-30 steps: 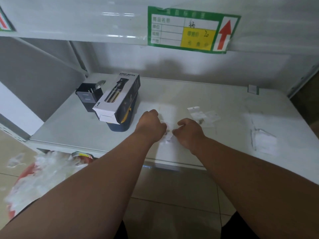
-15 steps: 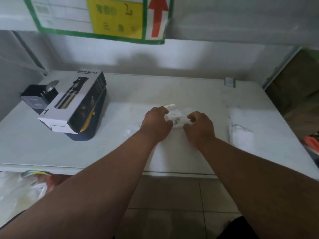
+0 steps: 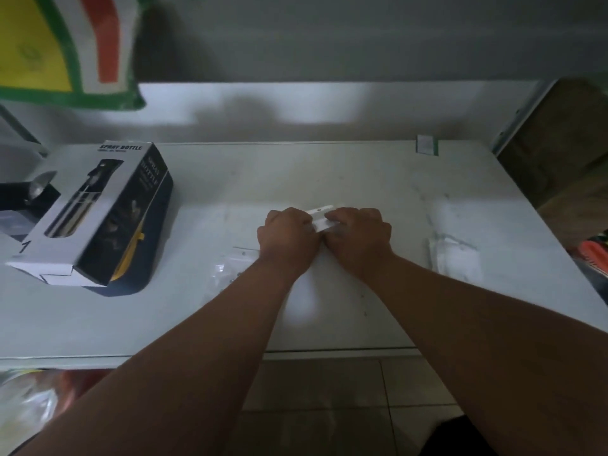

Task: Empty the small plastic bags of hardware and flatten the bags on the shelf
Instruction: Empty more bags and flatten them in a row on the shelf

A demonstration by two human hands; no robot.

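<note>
The shelf (image 3: 329,172) lies bare behind both hands up to the back wall. At left the spray bottle box (image 3: 95,212) blocks that end; 1 clear bag (image 3: 230,268) lies left of centre, another flattened bag (image 3: 455,258) at right

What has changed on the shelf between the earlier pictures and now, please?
The left hand and right hand left the first bag lying at the left, reached farther back and now both grip another small plastic bag between them. The spray bottle box and the flattened bag at the right stayed put.
</note>
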